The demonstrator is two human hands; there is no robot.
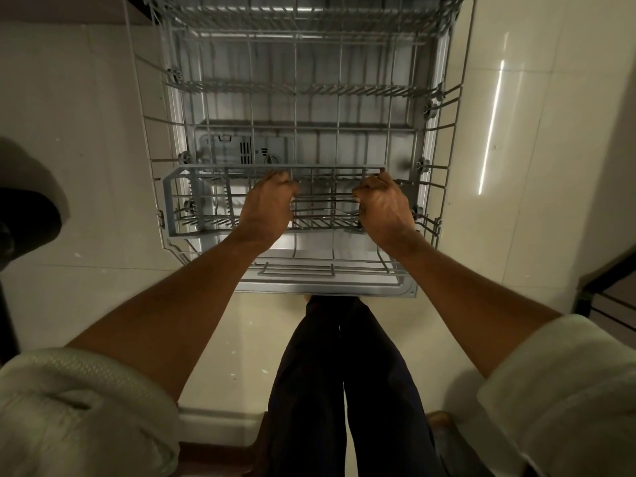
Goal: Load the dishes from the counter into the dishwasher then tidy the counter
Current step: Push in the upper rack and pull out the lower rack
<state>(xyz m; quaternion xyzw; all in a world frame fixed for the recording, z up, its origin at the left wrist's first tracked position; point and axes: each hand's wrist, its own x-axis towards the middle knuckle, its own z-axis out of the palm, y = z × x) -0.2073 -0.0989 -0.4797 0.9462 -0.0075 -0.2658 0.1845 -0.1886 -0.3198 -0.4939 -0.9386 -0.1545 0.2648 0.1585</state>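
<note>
A grey cutlery tray (172,201) sits across the front of the pulled-out dishwasher rack (444,146). The left hand (266,204) grips its wires near the middle, fingers curled around them — the right hand (383,204) grips its right end the same way. The open dishwasher door (327,287) lies below.

Pale glossy tile floor (86,166) with thin grout lines; bright streak of reflected light (492,129) at right. Dark frame of black furniture (599,294) at right edge; dark rounded object (27,218) at left.
</note>
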